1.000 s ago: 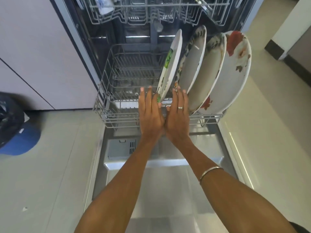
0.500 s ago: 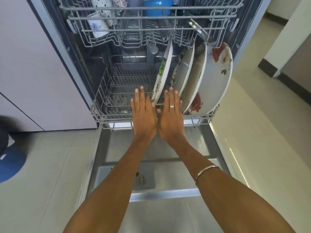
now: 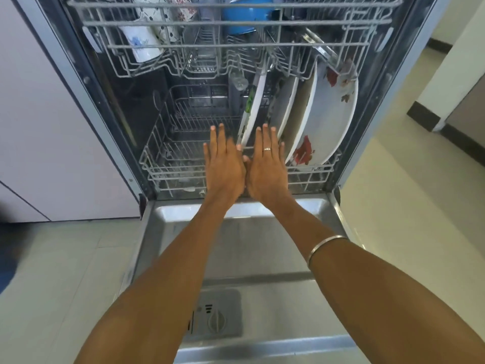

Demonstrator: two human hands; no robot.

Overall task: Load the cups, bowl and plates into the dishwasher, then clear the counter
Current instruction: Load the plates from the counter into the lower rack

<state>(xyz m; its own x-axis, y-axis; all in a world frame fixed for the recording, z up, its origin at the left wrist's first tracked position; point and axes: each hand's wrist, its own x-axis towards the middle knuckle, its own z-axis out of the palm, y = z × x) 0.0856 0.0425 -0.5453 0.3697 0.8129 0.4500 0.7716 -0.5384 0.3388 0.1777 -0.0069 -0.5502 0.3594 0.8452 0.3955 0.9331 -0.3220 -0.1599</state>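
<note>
My left hand (image 3: pixel 224 166) and my right hand (image 3: pixel 267 166) lie side by side with straight fingers, flat against the front rim of the lower rack (image 3: pixel 173 177). The rack sits almost fully inside the dishwasher. Several plates stand on edge in its right half: a large white plate with red flowers (image 3: pixel 328 119), two plates behind it (image 3: pixel 284 109), and a plate with a green pattern (image 3: pixel 253 111) nearest my hands. In the upper rack (image 3: pixel 236 46) lie white patterned cups (image 3: pixel 141 43) at the left and a blue bowl (image 3: pixel 244 17) in the middle.
The dishwasher door (image 3: pixel 252 258) lies open and flat under my forearms, with the detergent dispenser (image 3: pixel 215 319) near its front. White cabinet fronts (image 3: pixel 39 127) stand to the left. Pale tiled floor (image 3: pixel 406 206) spreads on both sides, and a wall corner (image 3: pixel 446 74) rises at the right.
Both hands have pushed the lower rack with the plates back into the dishwasher. The upper rack with cups and bowl has come into view.
</note>
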